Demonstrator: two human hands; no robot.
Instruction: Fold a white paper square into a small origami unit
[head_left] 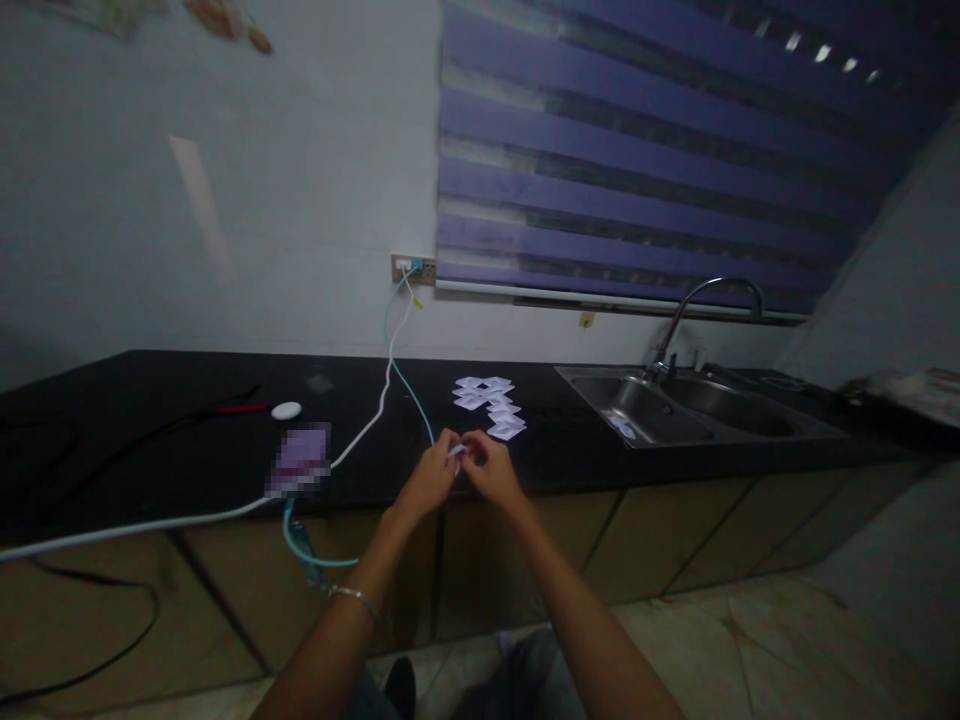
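- Left hand (431, 475) and right hand (487, 468) meet at the near edge of the black counter (187, 450), fingers pinched together on one small white paper piece (456, 451).
- Just beyond, a cluster of white paper pieces (491, 400) lies on the counter.
- Sink (675, 405) sits far right; white cable (367, 425) runs left.

Dim, bluish indoor light; faint glare streak on the wall (202, 210) upper left; small bright specks thru the blinds (637, 150) top right; countertop (150, 440) nearly black w/ little shadow detail; soft focus overall; edges bow w/ wide-angle distortion; pixelated patch left of centre.
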